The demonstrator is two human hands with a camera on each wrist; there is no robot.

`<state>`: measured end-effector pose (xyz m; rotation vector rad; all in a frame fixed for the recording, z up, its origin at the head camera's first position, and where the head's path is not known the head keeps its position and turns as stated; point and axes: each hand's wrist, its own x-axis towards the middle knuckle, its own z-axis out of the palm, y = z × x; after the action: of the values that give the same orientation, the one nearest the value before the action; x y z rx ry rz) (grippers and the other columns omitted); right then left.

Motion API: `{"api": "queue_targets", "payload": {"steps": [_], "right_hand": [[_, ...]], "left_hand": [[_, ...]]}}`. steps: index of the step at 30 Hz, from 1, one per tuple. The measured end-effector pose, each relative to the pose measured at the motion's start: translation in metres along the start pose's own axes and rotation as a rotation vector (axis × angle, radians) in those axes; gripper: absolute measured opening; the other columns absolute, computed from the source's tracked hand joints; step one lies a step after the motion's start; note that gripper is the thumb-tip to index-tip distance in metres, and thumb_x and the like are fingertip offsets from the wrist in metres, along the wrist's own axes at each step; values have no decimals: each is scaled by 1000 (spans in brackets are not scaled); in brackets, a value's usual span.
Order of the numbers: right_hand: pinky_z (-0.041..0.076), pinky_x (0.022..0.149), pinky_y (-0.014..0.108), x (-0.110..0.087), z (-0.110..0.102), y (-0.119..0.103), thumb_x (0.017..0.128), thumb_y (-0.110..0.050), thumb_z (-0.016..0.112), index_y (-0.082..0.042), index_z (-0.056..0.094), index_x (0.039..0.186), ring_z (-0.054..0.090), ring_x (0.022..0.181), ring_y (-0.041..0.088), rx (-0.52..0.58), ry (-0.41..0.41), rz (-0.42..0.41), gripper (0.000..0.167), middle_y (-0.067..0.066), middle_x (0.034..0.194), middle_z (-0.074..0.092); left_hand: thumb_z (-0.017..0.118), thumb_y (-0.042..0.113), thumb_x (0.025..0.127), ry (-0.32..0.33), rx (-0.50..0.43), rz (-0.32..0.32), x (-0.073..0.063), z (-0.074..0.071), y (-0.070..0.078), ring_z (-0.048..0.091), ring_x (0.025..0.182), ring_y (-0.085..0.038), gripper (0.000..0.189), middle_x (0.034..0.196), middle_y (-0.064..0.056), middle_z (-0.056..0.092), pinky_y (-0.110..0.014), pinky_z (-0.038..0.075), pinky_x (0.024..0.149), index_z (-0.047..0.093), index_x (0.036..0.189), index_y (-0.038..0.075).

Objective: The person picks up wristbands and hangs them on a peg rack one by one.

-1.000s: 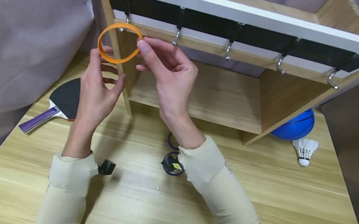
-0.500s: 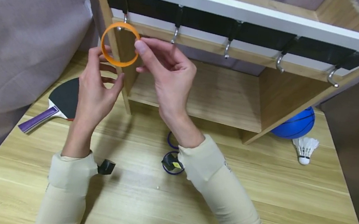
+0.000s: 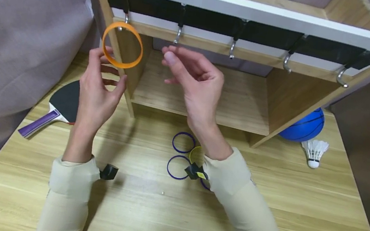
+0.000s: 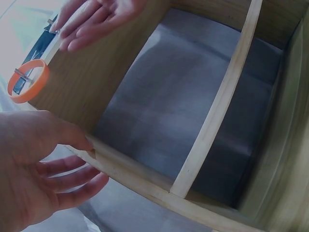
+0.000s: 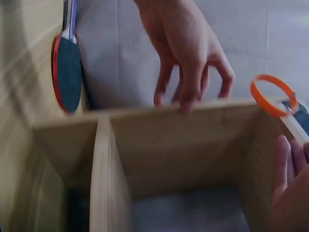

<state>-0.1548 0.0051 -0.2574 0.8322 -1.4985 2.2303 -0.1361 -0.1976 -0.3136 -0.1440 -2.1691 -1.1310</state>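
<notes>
The orange ring (image 3: pixel 122 45) hangs from the leftmost hook (image 3: pixel 125 18) of the hook rail (image 3: pixel 250 11) mounted along the top front edge of the wooden shelf unit (image 3: pixel 241 100). The left hand (image 3: pixel 97 88) is raised just below and to the left of the ring, fingers relaxed and spread; its fingertips lie close to the ring's lower left edge, and contact cannot be confirmed from the head view. In the left wrist view the ring (image 4: pixel 28 80) sits on the hook apart from the left hand (image 4: pixel 38 169), which holds nothing. The right hand (image 3: pixel 195 81) is in front of the shelf opening, to the right of the ring and clear of it, fingers loosely extended and empty. On the worktop (image 3: pixel 155 215) below the right wrist lie two purple rings (image 3: pixel 180 155) and a yellow ring (image 3: pixel 196 154), close together. A table tennis bat (image 3: pixel 58 106) lies at the left beside the shelf unit. A blue ball (image 3: pixel 303 127) and a white shuttlecock (image 3: pixel 314 151) rest at the right of the shelf unit.
</notes>
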Motion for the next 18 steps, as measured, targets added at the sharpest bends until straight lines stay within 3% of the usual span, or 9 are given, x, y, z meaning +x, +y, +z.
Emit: {"api": "queue_targets", "payload": {"steps": [5, 8, 13, 15, 18], "right_hand": [[57, 53, 38, -15, -41, -27, 89, 7, 65, 9, 70, 100, 69, 76, 32, -191, -112, 70, 12, 21, 95, 71], [57, 54, 34, -29, -79, -41, 92, -2, 66, 2, 73, 100, 69, 74, 29, -379, -208, 232, 11, 14, 92, 73], [55, 58, 27, -59, -133, -51, 92, -28, 71, -19, 75, 101, 66, 73, 13, -808, -427, 442, 14, -7, 88, 72], [53, 58, 26, -70, -146, -52, 91, -33, 71, -24, 74, 102, 64, 74, 7, -934, -500, 458, 15, -11, 87, 70], [54, 60, 26, -82, -160, -51, 91, -30, 71, -23, 74, 101, 63, 76, 4, -1030, -571, 448, 13, -13, 87, 70]], "left_hand": [[70, 3, 85, 0, -4, -2, -1, 1, 0, 64, 94, -14, 53, 116, -1, 62, -18, 55, 66, 47, 132, 12], [71, 3, 85, -4, -7, -9, -3, 2, 0, 64, 94, -14, 53, 117, -1, 62, -18, 54, 66, 47, 132, 12], [71, 4, 84, -2, -6, -6, -2, 2, 0, 64, 95, -14, 54, 118, -1, 62, -22, 57, 67, 47, 131, 12], [72, 4, 85, -2, -4, -6, -1, 1, 1, 64, 95, -14, 54, 119, 0, 61, -25, 58, 67, 47, 132, 13], [72, 4, 84, 2, -6, -12, 0, 0, 1, 63, 95, -13, 56, 120, 1, 61, -24, 57, 67, 47, 133, 15]]}}
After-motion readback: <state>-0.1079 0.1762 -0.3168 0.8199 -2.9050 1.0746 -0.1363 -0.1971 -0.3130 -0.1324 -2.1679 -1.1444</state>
